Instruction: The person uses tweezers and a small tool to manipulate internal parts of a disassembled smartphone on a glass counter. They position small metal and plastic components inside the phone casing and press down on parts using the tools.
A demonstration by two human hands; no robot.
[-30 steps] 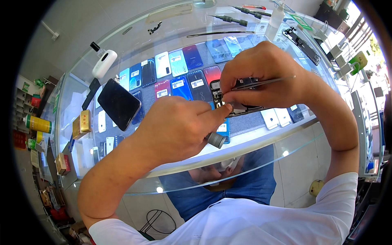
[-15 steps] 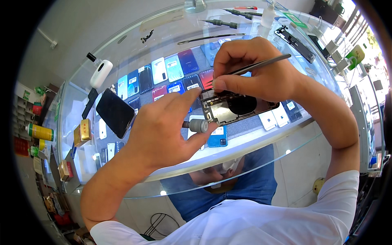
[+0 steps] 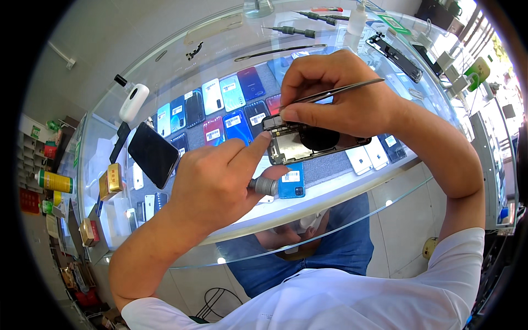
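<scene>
An opened phone (image 3: 287, 147), its inner parts and a dark round patch showing, is held above the glass counter. My left hand (image 3: 206, 173) is closed around a grey knurled screwdriver handle (image 3: 266, 186), while its index fingertip touches the phone's left end. The thumb lies by the phone's lower corner. My right hand (image 3: 346, 93) pinches thumb and forefinger together at the phone's upper left part. Metal tweezers (image 3: 355, 87) lie across that hand, held between its fingers. What the right fingertips touch, and the tweezer tips, are hard to make out.
Several phones (image 3: 210, 96) lie under the glass. A black screen phone (image 3: 154, 154) and small gold box (image 3: 114, 177) sit left. Screwdrivers (image 3: 290, 31), a metal pry tool (image 3: 280, 52), a clear bottle (image 3: 357, 21) and a dark phone part (image 3: 395, 57) lie beyond my hands.
The phone has turned slightly and shifted left. The screwdriver handle has dropped lower in my left hand, away from the phone's edge. The tweezer tips have drawn in near my right fingertips.
</scene>
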